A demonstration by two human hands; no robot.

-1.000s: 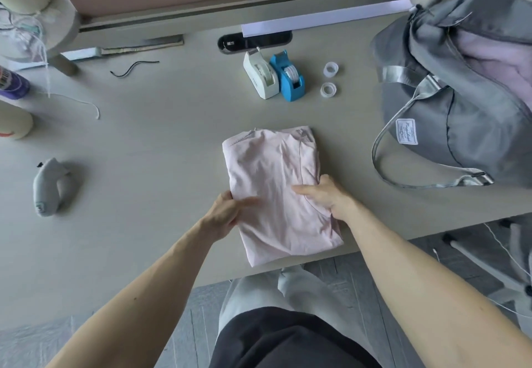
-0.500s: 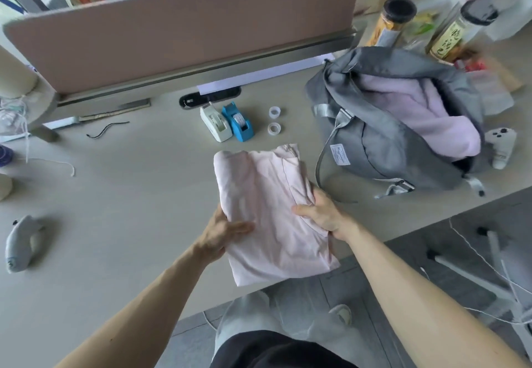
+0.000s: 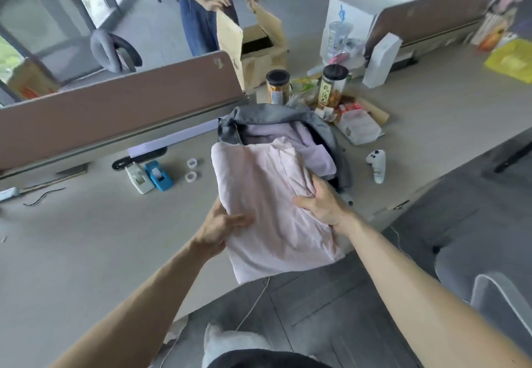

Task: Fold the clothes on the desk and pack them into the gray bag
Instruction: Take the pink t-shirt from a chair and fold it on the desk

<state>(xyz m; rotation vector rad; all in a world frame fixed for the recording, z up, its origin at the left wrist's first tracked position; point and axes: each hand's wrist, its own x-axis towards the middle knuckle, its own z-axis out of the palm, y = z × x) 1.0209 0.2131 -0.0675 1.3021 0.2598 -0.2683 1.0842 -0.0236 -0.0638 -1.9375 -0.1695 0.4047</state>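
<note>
Left hand [image 3: 221, 223] and right hand [image 3: 322, 203] each grip one long side of a folded pink garment [image 3: 270, 212], thumbs on top, fingers wrapped round the edges. The two-sided hold looks meant to keep the folds from sliding apart in transit.

The pale surface [image 3: 86, 246] spreads beneath and to the left of the hands. Just beyond the hands, the gray bag [image 3: 276, 113] sits w/ its mouth gaping toward the person, prob. left open so each piece can go straight in. The pink bundle appears raised off the surface, far end overlapping the bag's mouth, near end hanging past the surface edge. A lilac garment [image 3: 313, 154] already lies inside the bag, so packing seems partway done.

Small items are pushed away from the hands, apparently clear of the folding space.

Count: 2 garments (1 held, 1 packed), 1 bag. Beyond the bag: 2 dark-lidded jars [image 3: 277, 85]. Right of the hands: 1 white controller [image 3: 377, 164]. Left of the hands and beyond: 2 tape dispensers, white [image 3: 139, 179] and blue [image 3: 158, 176], w/ 2 tape rolls [image 3: 191, 162] beside them.
</note>
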